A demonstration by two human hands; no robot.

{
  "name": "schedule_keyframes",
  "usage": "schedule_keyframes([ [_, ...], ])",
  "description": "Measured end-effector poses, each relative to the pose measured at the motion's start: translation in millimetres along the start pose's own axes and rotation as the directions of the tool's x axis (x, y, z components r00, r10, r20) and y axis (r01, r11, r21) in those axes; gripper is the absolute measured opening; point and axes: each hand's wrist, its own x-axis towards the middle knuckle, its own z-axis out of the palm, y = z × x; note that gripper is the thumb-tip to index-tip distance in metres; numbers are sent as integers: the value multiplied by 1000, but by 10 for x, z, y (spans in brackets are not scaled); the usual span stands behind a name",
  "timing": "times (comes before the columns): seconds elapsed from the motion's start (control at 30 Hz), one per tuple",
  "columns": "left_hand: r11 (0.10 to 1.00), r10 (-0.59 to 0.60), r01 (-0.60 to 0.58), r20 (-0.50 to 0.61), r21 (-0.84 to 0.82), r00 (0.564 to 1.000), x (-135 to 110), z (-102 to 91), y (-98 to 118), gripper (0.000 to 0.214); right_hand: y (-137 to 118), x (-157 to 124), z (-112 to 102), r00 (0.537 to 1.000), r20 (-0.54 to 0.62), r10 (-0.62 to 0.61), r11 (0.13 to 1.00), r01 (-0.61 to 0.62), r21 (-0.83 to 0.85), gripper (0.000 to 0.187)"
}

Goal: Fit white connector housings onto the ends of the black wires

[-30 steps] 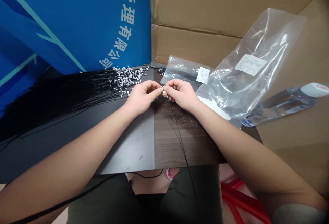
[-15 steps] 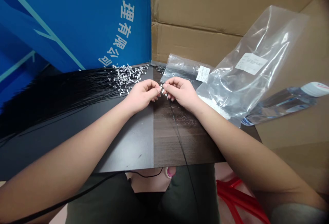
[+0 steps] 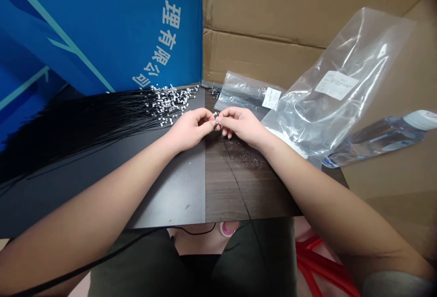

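My left hand (image 3: 195,128) and my right hand (image 3: 241,126) meet fingertip to fingertip above the table. Between thumb and forefinger, my right hand pinches the end of a thin black wire (image 3: 241,191), which trails down over the table's front edge. My left fingers are closed on a small white connector (image 3: 215,115) at the meeting point; most of it is hidden by the fingers. To the left lies a large bundle of black wires (image 3: 78,126), with white connectors (image 3: 169,101) on their ends.
A clear plastic bag (image 3: 327,106) with white pieces in it lies right of my hands. Behind them rests a smaller labelled bag (image 3: 239,91). A water bottle (image 3: 378,140) lies on its side at the right. Cardboard (image 3: 273,10) and a blue panel (image 3: 102,24) stand behind.
My fingertips have come closer together, and the white piece between them is now more covered. The view has shifted slightly; the bags, bottle and bundle stay put.
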Motion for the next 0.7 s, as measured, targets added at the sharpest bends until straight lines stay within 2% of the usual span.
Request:
schedule_keyframes([
  [0.1,1000,-7,7,-10,-9,1000,1,4,8,24,7,3,-10,1000,15,-10,1000,10,0,14],
  [0.33,972,-75,71,-8,-224,997,19,26,32,26,-2,17,9,999,-30,-31,999,32,23,17],
  [0.7,959,-86,77,-23,-274,996,16,17,78,13,1,5,43,998,-37,-55,998,56,16,19],
])
